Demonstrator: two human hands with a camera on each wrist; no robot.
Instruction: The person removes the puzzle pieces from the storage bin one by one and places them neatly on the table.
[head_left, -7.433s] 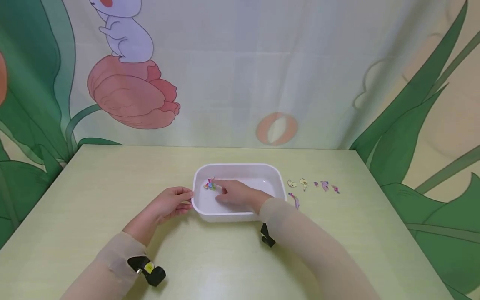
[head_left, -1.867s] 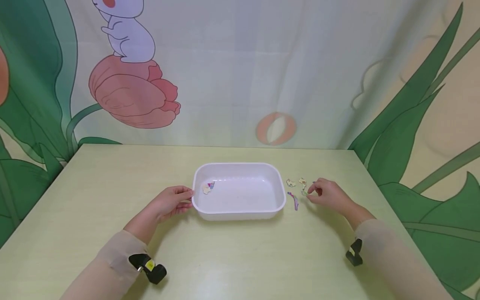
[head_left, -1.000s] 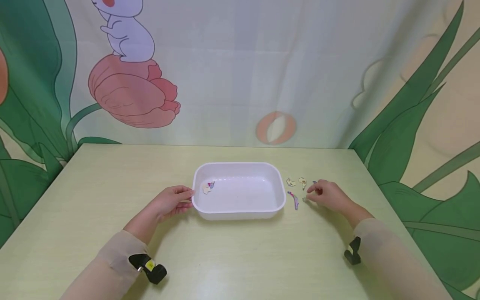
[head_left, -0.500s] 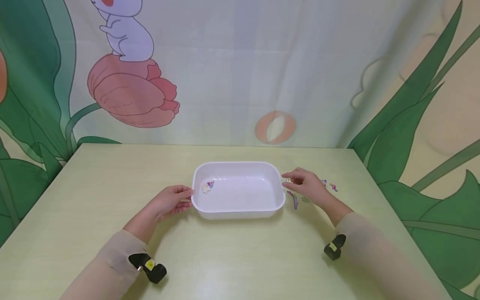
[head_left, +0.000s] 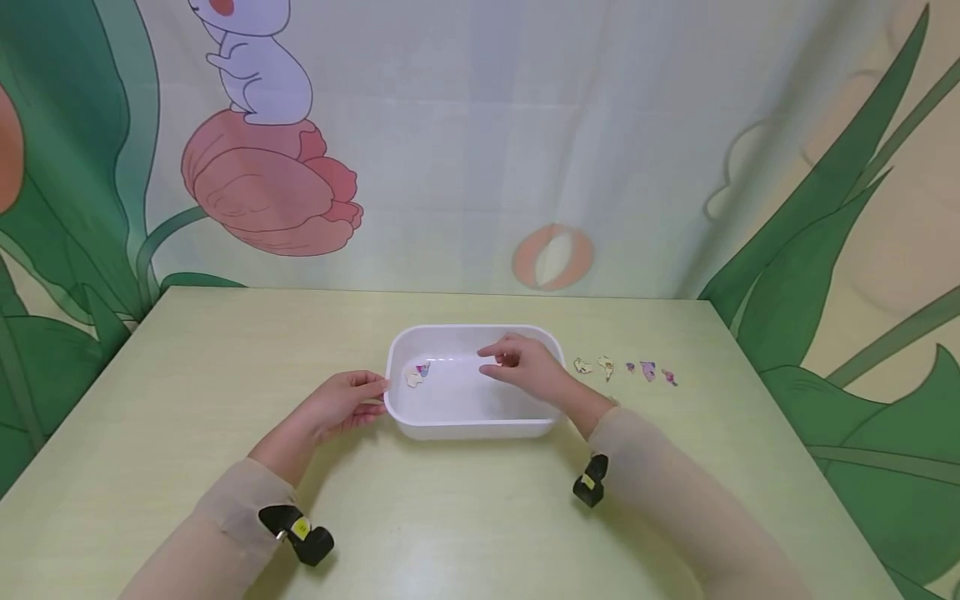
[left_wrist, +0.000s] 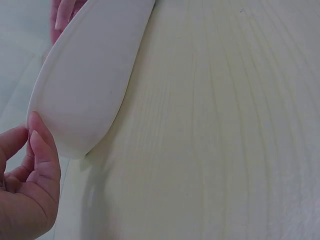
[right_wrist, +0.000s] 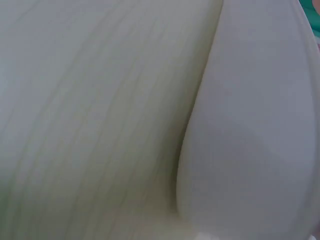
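Note:
My left hand pinches the left rim of a white plastic tray between thumb and fingers; the left wrist view shows the same hold. Over the tray's interior, right of centre, hovers my right hand, thumb and index finger apart and nothing visible between them. Inside the tray at the left lie two small flat cut-outs: a pale one and a pink-and-blue one. They are close together, left of my right fingertips. In the right wrist view mainly the tray's outer side wall shows.
Right of the tray, several small flat cut-outs lie in a row on the pale wooden table: cream ones nearest the tray, purple ones farther right. My right forearm covers the spot in front of them. A printed curtain hangs behind.
Earlier my right hand set a greenish cut-out on the table at the right, released it, then moved left over the tray. The pile in the tray is smaller than 7.4 s ago. My left hand stayed.

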